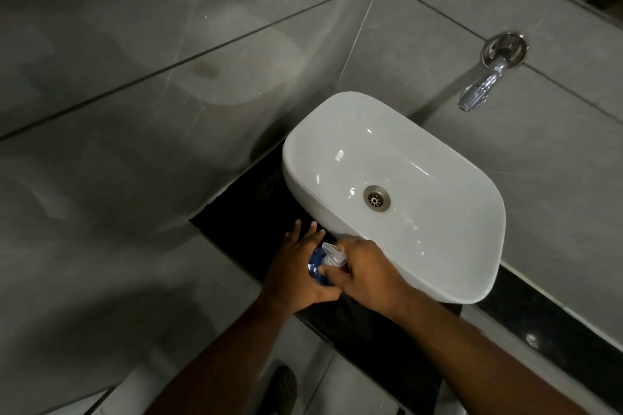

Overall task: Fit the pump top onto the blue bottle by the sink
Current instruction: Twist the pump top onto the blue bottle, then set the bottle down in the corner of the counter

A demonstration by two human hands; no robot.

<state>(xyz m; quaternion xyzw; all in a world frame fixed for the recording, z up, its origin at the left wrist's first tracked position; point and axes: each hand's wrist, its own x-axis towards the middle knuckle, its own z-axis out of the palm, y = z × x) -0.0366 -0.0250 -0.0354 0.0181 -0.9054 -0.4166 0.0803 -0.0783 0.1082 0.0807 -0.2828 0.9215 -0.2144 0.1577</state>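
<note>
The blue bottle (pixel 316 267) stands on the black counter (pixel 249 212), just in front of the white sink (pixel 387 158). Only a small patch of blue shows between my hands. My left hand (pixel 296 274) wraps around the bottle's left side, fingers stretched toward the sink. The clear pump top (pixel 332 254) sits on top of the bottle, its spout pointing up and left. My right hand (pixel 365 274) covers the pump top from the right, thumb and fingers closed on its collar. Whether the pump is seated on the neck is hidden.
A chrome tap (pixel 485 84) sticks out of the grey tiled wall above the sink's far right. The sink's drain (pixel 376 198) lies in the basin's middle. Grey wall tiles fill the left. A dark sandal (pixel 281 387) shows on the floor below.
</note>
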